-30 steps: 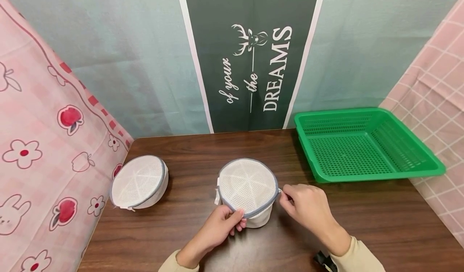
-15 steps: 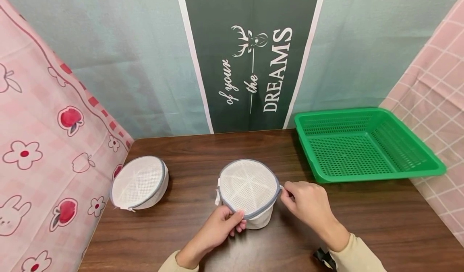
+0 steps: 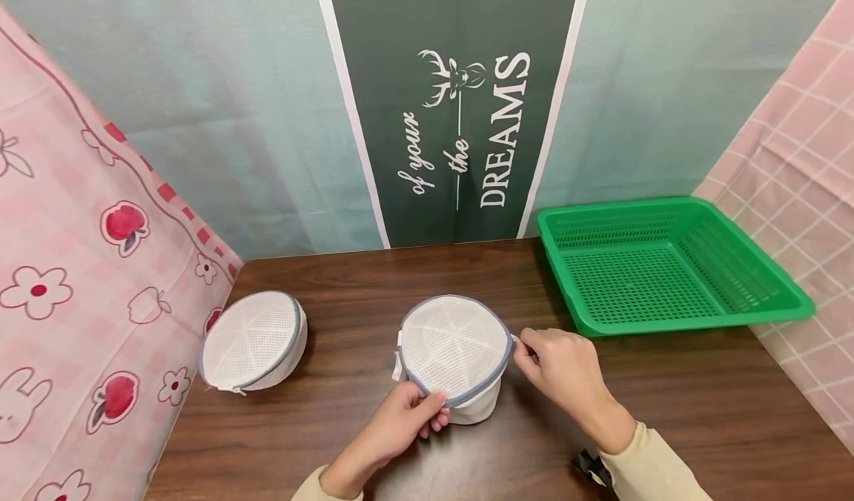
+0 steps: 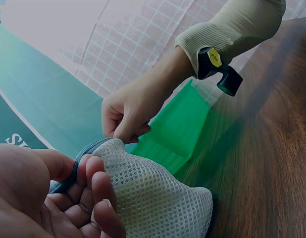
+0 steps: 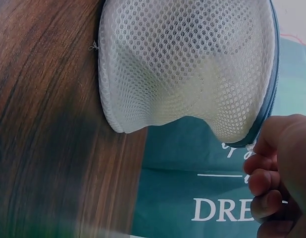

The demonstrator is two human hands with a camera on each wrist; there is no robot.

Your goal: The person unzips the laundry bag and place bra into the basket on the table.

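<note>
In the middle of the table stands a white mesh laundry bag with a round top and a blue-grey zipper rim. My left hand pinches that rim at the front, thumb on top and fingers below. At the bag's right side my right hand pinches the small zipper pull, and the rim there is drawn to a point. The mesh side bulges and folds inward in the wrist views. A second white mesh laundry bag, zipped round its top, lies to the left.
A green plastic basket with slotted walls stands at the back right of the brown wooden table. Patterned cloths hang behind and at both sides; the pink one on the left comes close to the second bag.
Both hands keep their grip on the bag. The right hand has shifted slightly away from me, and the rim at its pull looks more pointed. The head view has shifted a little.
</note>
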